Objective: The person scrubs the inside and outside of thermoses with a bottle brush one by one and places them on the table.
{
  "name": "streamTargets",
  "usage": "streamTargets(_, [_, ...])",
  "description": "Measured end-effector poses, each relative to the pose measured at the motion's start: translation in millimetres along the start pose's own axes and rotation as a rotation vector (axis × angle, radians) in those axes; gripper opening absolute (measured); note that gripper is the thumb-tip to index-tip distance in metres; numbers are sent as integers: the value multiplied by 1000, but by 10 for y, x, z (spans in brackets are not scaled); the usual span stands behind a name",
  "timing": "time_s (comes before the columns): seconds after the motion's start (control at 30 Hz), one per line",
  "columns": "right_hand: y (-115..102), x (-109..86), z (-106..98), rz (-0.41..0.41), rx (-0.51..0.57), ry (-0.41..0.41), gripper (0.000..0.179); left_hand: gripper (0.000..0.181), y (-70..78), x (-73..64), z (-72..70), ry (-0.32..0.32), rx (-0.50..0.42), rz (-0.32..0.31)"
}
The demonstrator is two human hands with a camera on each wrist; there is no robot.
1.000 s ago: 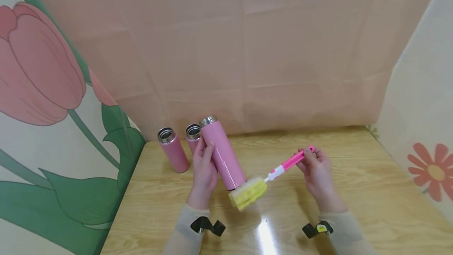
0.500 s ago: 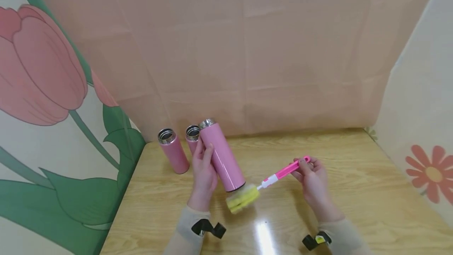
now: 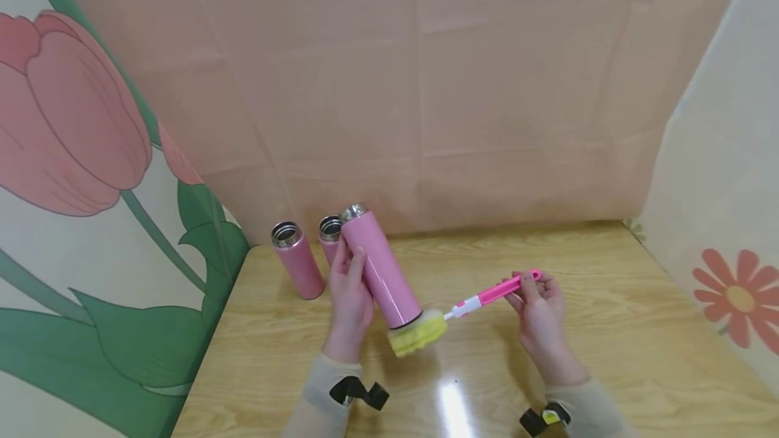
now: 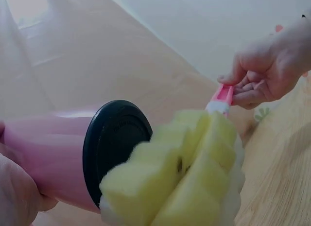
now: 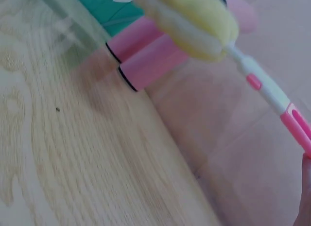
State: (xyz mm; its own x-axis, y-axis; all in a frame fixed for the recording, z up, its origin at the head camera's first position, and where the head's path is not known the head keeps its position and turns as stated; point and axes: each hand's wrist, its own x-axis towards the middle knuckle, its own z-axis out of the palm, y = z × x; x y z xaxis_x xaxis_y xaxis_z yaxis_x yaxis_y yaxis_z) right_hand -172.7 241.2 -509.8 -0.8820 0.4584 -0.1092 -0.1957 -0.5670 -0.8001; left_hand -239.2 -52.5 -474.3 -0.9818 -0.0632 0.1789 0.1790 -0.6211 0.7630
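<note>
My left hand [image 3: 351, 293] grips a tall pink thermos bottle [image 3: 382, 269], tilted with its steel mouth up and away to the left. Its black base [image 4: 116, 143] faces the left wrist camera. Between thumb and fingers, my right hand [image 3: 540, 309] pinches the pink end of a bottle brush [image 3: 496, 291] with a white neck. The brush's yellow-and-white sponge head [image 3: 418, 333] lies against the bottle's base, or just in front of it. In the right wrist view only a sliver of the right hand [image 5: 305, 192] shows at the edge.
Two more pink bottles stand on the wooden table [image 3: 243, 370] at the back left: one open-topped bottle [image 3: 298, 262], and another bottle [image 3: 329, 232] partly hidden behind the held one. A pinkish sheet [image 3: 517, 86] hangs behind; a tulip-painted wall [image 3: 91, 235] borders the left.
The brush has shifted a little left and down, its sponge head moving back and forth at the bottle's base. The left hand and its bottle have barely moved.
</note>
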Motion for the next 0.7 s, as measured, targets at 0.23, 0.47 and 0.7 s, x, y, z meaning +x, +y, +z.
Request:
streamTargets(0.23, [-16,-7,8,-28,10,3,13,64,-22,3,35,-3,-20,20])
streamTargets(0.47, [15,29,8,-118,-40,66,11,67,-33,-33,25,-17,21,-7])
streamTargets(0.7, [6,26,-4,-114,16,62,11,68,-16,-41,7,-30,34,-15])
